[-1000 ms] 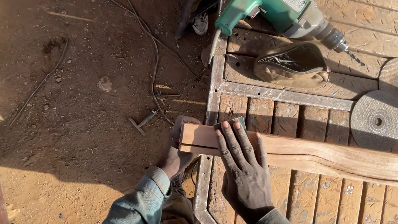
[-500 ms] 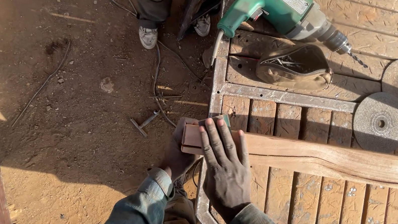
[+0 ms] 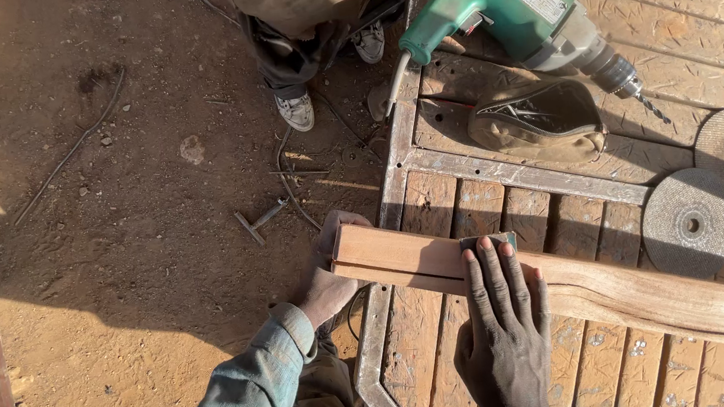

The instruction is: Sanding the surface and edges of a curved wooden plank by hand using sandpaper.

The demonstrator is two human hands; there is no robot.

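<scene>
The right hand (image 3: pixel 505 333) lies flat, fingers spread, pressing a small dark sanding pad (image 3: pixel 486 242) onto the long wooden plank (image 3: pixel 574 283), while the left hand (image 3: pixel 327 277) wraps around the plank's near end, seemingly to steady it. The plank lies across the slatted wooden platform (image 3: pixel 482 207), its gripped end overhanging the metal frame edge (image 3: pixel 395 172). Toward the platform's far edge lie a green power drill (image 3: pixel 509 11), a worn shoe (image 3: pixel 536 118) and two grinding discs (image 3: pixel 691 223).
</scene>
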